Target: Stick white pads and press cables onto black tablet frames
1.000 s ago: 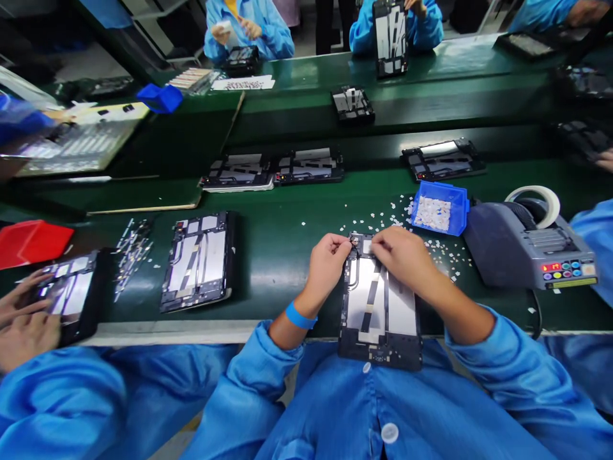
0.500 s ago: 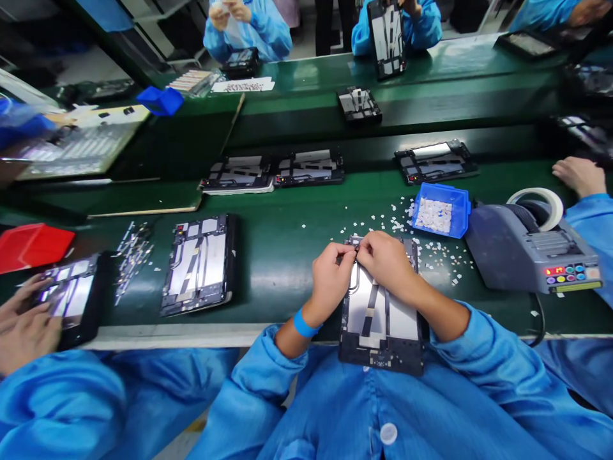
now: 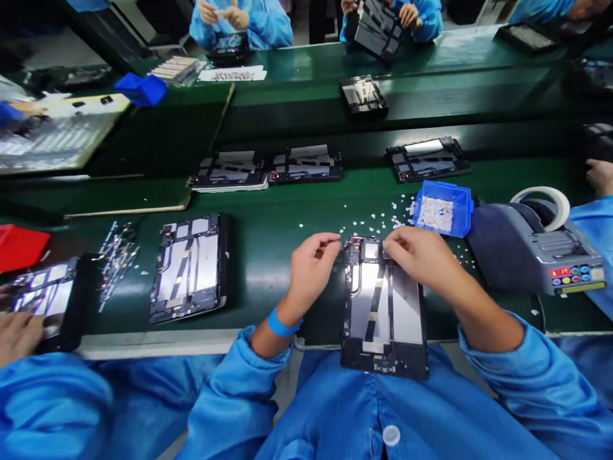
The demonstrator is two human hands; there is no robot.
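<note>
Hands work at the far end of an opened tablet point(image 3: 383, 306) that lies lengthwise on the green bench point(image 3: 268, 255), its near end hanging over the bench edge above the person's blue coat. The right hand point(image 3: 419, 255) rests on the tablet's top right corner, fingers curled and pinched down on something small there; what it grips is too small to make out. The left hand point(image 3: 311, 268) hovers just left of the tablet, not touching it, fingers loosely curled with thumb and forefinger close together, and nothing can be seen in it. A blue band sits on that wrist.

Just beyond the right hand stands a blue bin point(image 3: 443, 207) filled with small white pieces, and more white scraps point(image 3: 368, 223) lie scattered on the bench around it. Right of the bin is a grey tape dispenser point(image 3: 531, 249) with a roll of tape on top. To the left lies a second opened tablet point(image 3: 189, 265), well apart from the hands, with a heap of thin metal strips point(image 3: 115, 255) beside it. At the far left another person's hand point(image 3: 19, 332) rests on a further tablet.
</note>
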